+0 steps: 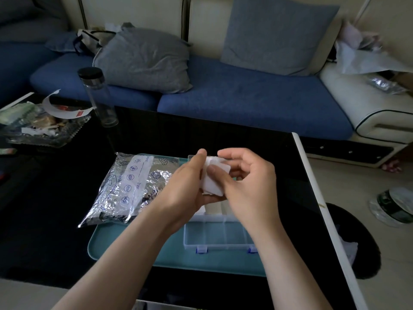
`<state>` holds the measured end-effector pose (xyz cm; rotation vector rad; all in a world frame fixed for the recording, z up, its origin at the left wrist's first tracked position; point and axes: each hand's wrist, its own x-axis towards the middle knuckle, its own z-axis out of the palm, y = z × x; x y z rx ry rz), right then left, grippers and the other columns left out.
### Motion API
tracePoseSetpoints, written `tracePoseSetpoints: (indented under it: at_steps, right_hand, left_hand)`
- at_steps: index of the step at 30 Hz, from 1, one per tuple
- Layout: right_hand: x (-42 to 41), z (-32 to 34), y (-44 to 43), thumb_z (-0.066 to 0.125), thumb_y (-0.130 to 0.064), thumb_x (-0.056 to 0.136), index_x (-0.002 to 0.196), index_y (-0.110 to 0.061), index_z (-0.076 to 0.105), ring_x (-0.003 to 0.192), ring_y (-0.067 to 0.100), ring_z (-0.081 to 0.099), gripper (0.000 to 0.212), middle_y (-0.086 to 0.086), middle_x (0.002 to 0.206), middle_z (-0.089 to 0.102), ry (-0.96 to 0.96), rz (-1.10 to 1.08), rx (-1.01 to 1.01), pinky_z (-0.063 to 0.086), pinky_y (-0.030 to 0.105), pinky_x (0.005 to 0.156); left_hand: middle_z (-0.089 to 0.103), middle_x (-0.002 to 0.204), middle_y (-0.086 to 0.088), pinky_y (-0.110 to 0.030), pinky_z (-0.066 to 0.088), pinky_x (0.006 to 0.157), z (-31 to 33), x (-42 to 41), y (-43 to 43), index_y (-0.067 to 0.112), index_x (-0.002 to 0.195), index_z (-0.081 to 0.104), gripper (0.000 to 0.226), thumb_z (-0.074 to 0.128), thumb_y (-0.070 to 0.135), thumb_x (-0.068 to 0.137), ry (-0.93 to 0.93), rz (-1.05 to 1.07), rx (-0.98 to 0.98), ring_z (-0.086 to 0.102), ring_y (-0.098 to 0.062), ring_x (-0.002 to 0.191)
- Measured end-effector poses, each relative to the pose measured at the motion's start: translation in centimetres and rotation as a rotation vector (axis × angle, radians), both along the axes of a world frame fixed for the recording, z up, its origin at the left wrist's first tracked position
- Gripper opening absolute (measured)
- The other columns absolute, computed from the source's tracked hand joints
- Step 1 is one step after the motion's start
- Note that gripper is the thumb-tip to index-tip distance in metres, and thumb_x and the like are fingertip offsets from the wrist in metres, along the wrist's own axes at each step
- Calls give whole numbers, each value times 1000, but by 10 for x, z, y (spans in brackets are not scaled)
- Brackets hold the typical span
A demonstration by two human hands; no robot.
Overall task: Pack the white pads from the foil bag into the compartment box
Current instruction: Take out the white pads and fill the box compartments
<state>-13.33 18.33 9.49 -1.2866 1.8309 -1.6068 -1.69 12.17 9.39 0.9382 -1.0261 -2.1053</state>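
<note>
At centre frame the left hand (pixel 190 186) grips a stack of white pads (pixel 214 181) above the compartment box (pixel 219 239); the right hand (pixel 250 189) pinches the top 1, apparently separating it. Next: seat it in a free compartment.

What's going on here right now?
A person holds a small stack of pads over the open box: the left hand cradles it, the right hand pinches the top one. Some packed pads stand in the box, just under the hands. The bag lies left of the box on the teal tray.
</note>
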Motion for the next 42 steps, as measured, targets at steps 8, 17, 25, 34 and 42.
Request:
tracePoseSetpoints:
  at_steps: [8, 17, 25, 34, 42]
  right_hand:
    - [-3, -13, 2, 85, -34, 84, 131, -28, 71, 119, 16, 52, 50, -9, 127, 56, 455, 51, 54, 38, 13, 101]
    - [1, -19, 4, 85, -29, 76, 154, -24, 49, 133, 19, 52, 87, -6, 146, 50, 664, 166, 264, 51, 46, 105]
    - [7, -17, 6, 85, -18, 83, 158, -21, 46, 134, 21, 57, 85, -3, 149, 59, 656, 196, 234, 50, 44, 109]
    - [8, 2, 15, 74, -23, 92, 141, -26, 65, 110, -4, 65, 50, -16, 126, 69, 73, 59, 264, 56, 22, 92]
    - [17, 4, 19, 84, -19, 92, 108, -23, 81, 88, 9, 78, 17, -9, 93, 81, -132, 106, 96, 64, 30, 80]
  left_hand:
    - [60, 96, -16, -42, 56, 75, -9, 9, -7, -5, 112, 62, 32, 44, 11, 91, -138, -67, -174, 60, -31, 88]
    - [72, 101, -27, -48, 55, 80, -7, 14, -3, 0, 110, 67, 31, 51, 9, 85, -331, -143, -383, 69, -29, 86]
    - [77, 98, -10, -50, 59, 92, -7, 15, 1, 12, 104, 68, 29, 54, 22, 80, -433, -151, -444, 74, -28, 97]
    - [75, 98, -14, -48, 58, 90, -2, 18, 4, 13, 100, 68, 20, 52, 2, 99, -256, 111, -168, 69, -23, 88]
    - [78, 115, -12, -51, 54, 106, -4, 20, 8, 11, 123, 66, 24, 67, 12, 100, -173, 167, -204, 73, -34, 113]
